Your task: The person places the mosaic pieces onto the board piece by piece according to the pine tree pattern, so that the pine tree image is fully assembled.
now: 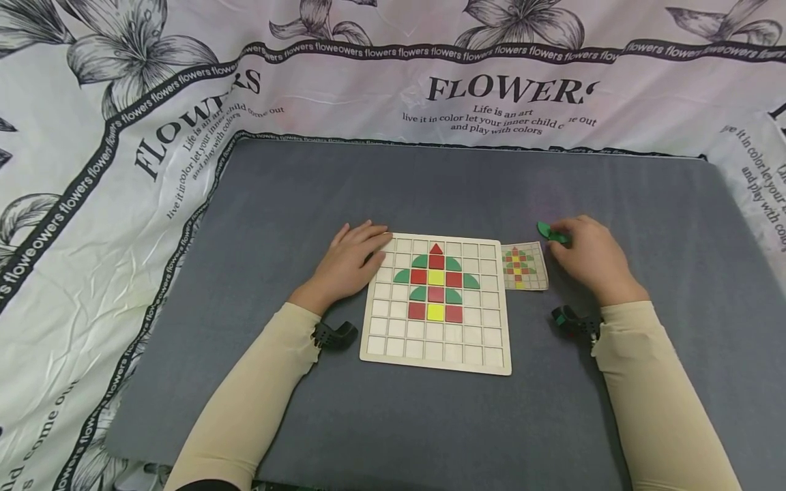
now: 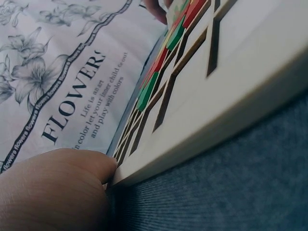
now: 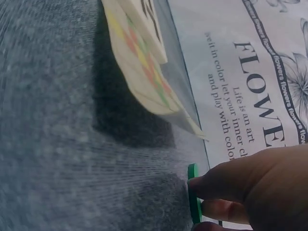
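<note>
A square wooden grid board [image 1: 436,366] lies near the table's middle, with red, yellow and green tiles set in a tree-like figure. My left hand [image 1: 353,260] rests at its upper left corner, fingers spread and fairly straight; the left wrist view has the thumb [image 2: 91,163] against the board's edge. To the right of the board, my right hand [image 1: 592,259] pinches a small green tile [image 3: 193,192] between thumb and fingers, close over the cloth. Seen from the head, the green shows as two lobes [image 1: 544,230] past the fingertips.
A small pattern card [image 1: 540,269] with a similar coloured figure lies partly against the board's right edge; its near end curls up in the right wrist view. Dark grey cloth [image 1: 344,184] covers the table. White flower-printed fabric [image 1: 368,88] borders the far and left sides.
</note>
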`<state>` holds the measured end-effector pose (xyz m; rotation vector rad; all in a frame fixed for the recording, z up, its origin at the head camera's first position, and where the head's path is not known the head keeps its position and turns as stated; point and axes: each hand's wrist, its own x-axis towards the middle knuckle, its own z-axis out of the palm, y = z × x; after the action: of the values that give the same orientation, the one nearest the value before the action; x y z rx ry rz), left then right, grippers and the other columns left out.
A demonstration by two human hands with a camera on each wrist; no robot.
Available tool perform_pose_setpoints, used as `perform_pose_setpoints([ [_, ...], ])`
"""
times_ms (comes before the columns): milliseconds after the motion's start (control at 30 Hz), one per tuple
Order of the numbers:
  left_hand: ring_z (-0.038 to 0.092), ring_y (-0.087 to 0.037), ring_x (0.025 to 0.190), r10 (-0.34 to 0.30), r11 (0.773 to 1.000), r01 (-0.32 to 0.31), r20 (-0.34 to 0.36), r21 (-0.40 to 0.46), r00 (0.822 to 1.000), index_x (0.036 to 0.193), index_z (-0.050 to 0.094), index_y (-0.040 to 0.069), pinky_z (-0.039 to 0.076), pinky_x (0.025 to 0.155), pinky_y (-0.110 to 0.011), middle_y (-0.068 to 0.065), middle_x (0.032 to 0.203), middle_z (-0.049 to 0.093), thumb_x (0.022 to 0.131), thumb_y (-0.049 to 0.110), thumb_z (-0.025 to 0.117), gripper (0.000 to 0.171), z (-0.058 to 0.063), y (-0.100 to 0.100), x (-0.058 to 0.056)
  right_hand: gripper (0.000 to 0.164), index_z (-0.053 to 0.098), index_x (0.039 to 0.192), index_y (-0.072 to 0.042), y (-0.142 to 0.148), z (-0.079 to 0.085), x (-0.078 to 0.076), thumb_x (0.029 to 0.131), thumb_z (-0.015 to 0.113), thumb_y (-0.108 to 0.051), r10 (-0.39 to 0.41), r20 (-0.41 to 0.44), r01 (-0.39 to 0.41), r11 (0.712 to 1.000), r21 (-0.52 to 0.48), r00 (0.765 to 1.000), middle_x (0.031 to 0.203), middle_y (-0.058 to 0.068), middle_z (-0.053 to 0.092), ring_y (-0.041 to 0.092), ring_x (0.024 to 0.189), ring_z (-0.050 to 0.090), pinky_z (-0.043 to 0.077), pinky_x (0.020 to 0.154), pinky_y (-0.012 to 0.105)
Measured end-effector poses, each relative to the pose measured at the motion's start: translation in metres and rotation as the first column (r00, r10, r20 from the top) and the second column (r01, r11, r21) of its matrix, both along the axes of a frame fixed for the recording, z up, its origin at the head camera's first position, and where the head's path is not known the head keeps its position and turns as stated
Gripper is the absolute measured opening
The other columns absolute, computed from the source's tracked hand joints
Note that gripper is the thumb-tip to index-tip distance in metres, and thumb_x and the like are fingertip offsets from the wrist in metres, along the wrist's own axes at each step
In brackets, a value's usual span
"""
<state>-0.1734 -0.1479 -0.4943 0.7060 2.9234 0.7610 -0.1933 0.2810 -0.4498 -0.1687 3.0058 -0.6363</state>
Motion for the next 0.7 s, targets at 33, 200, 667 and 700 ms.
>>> perform_pose_setpoints([
  [33, 0.026, -0.025, 0.16, -0.001, 1.0, 0.001, -0.001, 0.001, 1.0, 0.158, 0.051, 0.019, 0.004, 0.133, -0.05, -0.003, 0.165, 0.045, 0.113, 0.034, 0.047, 0.048, -0.0001, 0.0, -0.0002, 0.035, 0.065, 0.129, 0.008, 0.0001, -0.0008, 0.0001, 0.101, 0.062, -0.013, -0.002, 0.0, 0.002, 1.0, 0.002, 1.0, 0.128, 0.032, 0.058, 0.051, 0.109, 0.058, 0.048, 0.085, 0.068],
  [200, 0.026, -0.025, 0.16, 0.001, 1.0, -0.001, -0.003, -0.002, 1.0, 0.158, 0.051, 0.019, 0.004, 0.133, -0.05, -0.003, 0.165, 0.045, 0.113, 0.034, 0.047, 0.048, -0.0005, -0.0001, -0.0003, 0.033, 0.067, 0.125, 0.009, -0.0018, -0.004, 0.0002, 0.102, 0.063, -0.015, -0.021, -0.01, 0.021, 1.0, 0.016, 1.0, 0.124, 0.032, 0.058, 0.051, 0.107, 0.059, 0.05, 0.081, 0.066],
  [667, 0.025, -0.025, 0.16, 0.011, 1.0, -0.011, 0.019, 0.007, 1.0, 0.158, 0.051, 0.019, 0.004, 0.133, -0.049, -0.003, 0.165, 0.044, 0.113, 0.032, 0.048, 0.047, 0.0025, 0.0017, 0.0013, 0.033, 0.071, 0.121, 0.004, -0.0048, 0.0016, 0.0059, 0.103, 0.064, -0.022, -0.057, -0.045, 0.06, 0.997, 0.056, 0.997, 0.115, 0.03, 0.071, 0.045, 0.094, 0.069, 0.054, 0.071, 0.062],
  [700, 0.025, -0.025, 0.16, 0.009, 1.0, -0.01, 0.018, 0.009, 1.0, 0.158, 0.051, 0.019, 0.005, 0.133, -0.049, -0.003, 0.165, 0.044, 0.113, 0.032, 0.048, 0.047, 0.0026, 0.0017, 0.0013, 0.033, 0.071, 0.122, 0.004, -0.0043, 0.0021, 0.0063, 0.104, 0.062, -0.022, -0.057, -0.046, 0.059, 0.997, 0.056, 0.997, 0.115, 0.03, 0.072, 0.045, 0.094, 0.07, 0.054, 0.07, 0.062],
])
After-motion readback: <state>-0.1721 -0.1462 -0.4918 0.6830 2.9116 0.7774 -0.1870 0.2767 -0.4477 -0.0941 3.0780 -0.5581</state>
